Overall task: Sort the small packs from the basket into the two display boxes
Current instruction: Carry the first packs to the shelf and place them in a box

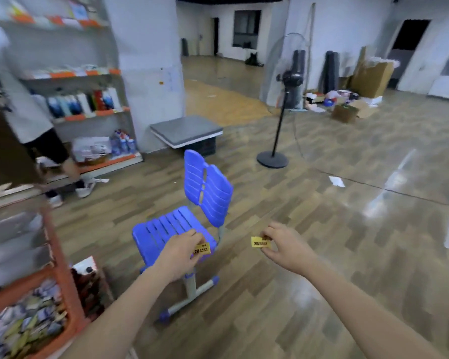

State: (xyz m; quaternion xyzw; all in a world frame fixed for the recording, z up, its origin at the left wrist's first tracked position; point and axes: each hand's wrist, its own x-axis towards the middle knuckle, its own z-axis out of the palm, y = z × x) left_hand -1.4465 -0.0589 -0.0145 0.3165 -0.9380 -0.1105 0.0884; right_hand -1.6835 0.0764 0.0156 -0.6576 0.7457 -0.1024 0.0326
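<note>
My left hand pinches a small yellow pack marked "2B", held in the air over the seat of a blue chair. My right hand pinches a second small yellow pack of the same kind, a little to the right of the first. An orange basket at the lower left holds several small packs in blue, white and yellow. The display boxes are not clearly in view.
A blue plastic chair stands right in front of me. Beyond it are a low grey table and a standing fan. Shelves line the left wall, where another person stands. Cardboard boxes lie at the far right.
</note>
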